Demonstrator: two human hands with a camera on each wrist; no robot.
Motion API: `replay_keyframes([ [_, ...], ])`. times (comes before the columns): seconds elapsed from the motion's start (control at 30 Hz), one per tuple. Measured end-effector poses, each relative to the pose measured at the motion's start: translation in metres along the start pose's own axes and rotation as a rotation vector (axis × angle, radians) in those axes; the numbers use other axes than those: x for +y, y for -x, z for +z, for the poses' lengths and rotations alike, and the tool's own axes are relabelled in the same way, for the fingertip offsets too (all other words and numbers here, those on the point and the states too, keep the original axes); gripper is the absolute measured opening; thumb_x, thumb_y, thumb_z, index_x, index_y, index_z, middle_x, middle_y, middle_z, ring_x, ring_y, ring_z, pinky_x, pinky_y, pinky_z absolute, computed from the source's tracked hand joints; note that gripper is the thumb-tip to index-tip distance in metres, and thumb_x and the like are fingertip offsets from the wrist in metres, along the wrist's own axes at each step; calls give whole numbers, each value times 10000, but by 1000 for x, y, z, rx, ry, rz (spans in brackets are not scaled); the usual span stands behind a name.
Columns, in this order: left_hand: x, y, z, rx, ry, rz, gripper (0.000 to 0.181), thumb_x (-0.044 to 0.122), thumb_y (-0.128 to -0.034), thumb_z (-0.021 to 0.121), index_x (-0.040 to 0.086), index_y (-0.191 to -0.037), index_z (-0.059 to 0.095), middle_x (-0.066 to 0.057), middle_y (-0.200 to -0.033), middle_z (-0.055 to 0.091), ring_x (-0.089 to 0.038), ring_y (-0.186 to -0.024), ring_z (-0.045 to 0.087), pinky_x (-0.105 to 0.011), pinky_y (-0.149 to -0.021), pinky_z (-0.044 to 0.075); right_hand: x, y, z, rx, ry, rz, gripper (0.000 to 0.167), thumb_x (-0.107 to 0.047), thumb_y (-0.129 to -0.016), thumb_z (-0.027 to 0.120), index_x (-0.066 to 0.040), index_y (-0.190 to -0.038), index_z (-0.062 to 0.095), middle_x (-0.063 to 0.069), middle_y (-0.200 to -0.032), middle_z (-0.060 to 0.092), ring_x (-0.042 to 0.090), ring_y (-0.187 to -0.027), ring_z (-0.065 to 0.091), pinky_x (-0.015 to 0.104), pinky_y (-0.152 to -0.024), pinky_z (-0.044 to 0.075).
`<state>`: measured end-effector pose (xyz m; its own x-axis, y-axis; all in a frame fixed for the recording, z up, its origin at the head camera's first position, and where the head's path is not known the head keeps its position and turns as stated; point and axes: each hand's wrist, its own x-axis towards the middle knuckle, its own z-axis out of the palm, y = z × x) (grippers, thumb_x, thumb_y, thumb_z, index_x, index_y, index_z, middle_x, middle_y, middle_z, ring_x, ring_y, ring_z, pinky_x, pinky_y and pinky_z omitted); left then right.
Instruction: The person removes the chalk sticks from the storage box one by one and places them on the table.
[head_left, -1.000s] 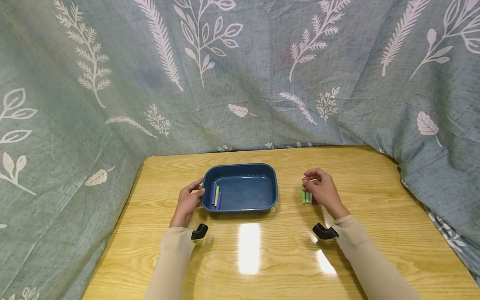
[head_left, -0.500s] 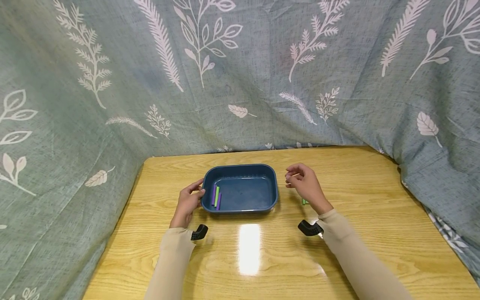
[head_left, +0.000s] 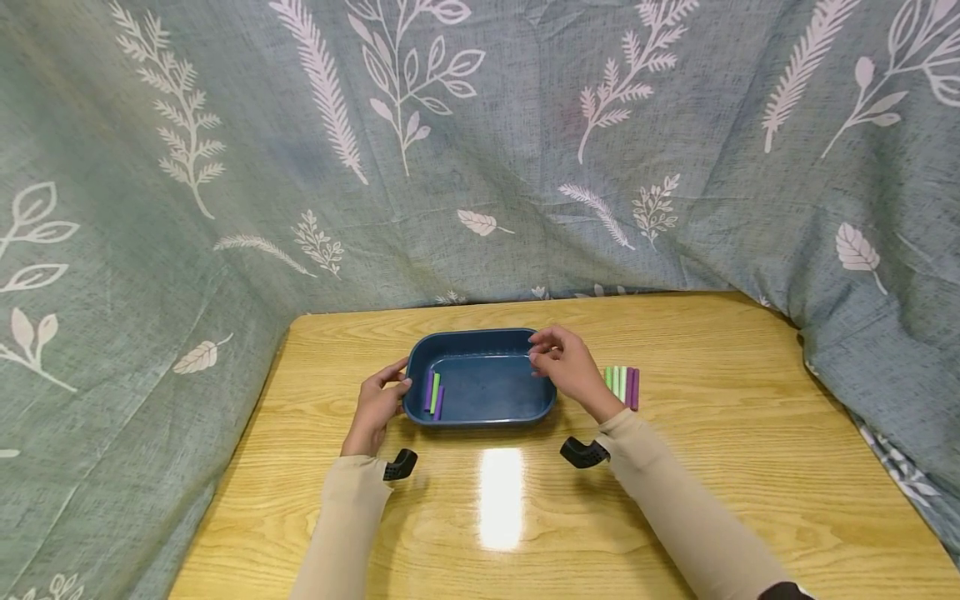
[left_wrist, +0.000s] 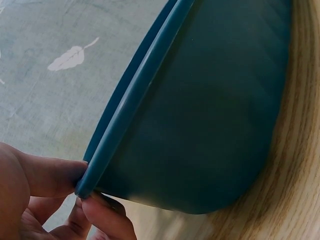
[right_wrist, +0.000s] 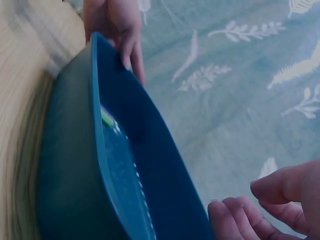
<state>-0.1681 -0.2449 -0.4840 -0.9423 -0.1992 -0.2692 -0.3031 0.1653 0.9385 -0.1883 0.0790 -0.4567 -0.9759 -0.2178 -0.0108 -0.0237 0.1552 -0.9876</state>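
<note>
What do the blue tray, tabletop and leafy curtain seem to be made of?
Blue tray: probably moulded plastic, smooth with a slight sheen, going by its rounded, seamless-looking rim.
Tabletop: wood or wood-look laminate, glossy; grain shows and light reflects brightly.
Leafy curtain: likely woven fabric, matte, given its soft folds.

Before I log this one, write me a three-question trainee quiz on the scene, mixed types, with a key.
1. How many sticks lie in the blue tray?
2. True or false: the left hand grips the tray's rim.
3. In the head view, where is the row of sticks on the table? (a) left of the tray (b) right of the tray (c) beyond its far side

Key: 1. three; 2. true; 3. b
</note>
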Motion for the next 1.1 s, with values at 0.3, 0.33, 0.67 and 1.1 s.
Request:
replay_keyframes([
  [0.3, 0, -3, 0, -1, -12, -7, 473, 9, -1060, 575, 51, -1531, 561, -73, -1142, 485, -103, -790, 557, -204, -591, 500, -4, -9, 30, -90, 14, -12, 211, 53, -1043, 571, 51, -1252, 607, 203, -1090, 642, 475, -1004, 673, 503, -875, 620],
  [0.33, 0, -3, 0, -1, -14, -7, 473, 11, -1060, 575, 52, -1531, 562, -73, -1141, 486, -103, -790, 555, -204, -590, 496, -5, -10, 33, -98, 15, -9, 213, 53, -1041, 578, 45, -1251, 609, 201, -1093, 644, 465, -990, 678, 512, -878, 618],
  [0.67, 0, -2, -1, -2, -15, -13, 472, 21, -1068, 572, 64, -1538, 558, -74, -1147, 484, -112, -791, 543, -226, -601, 493, -8, -12, 67, -166, -16, 60, 232, 31, -1028, 613, 16, -1259, 628, 198, -1120, 657, 337, -913, 714, 519, -872, 615],
  [1.1, -2, -2, 0, 10, -1, -3, 469, 0, -1062, 568, 55, -1529, 565, -98, -1169, 485, -135, -807, 552, -211, -586, 498, -7, -22, 96, -219, -17, 133, 310, 20, -1014, 628, 70, -1318, 591, 195, -1060, 658, 361, -870, 732, 478, -856, 623],
])
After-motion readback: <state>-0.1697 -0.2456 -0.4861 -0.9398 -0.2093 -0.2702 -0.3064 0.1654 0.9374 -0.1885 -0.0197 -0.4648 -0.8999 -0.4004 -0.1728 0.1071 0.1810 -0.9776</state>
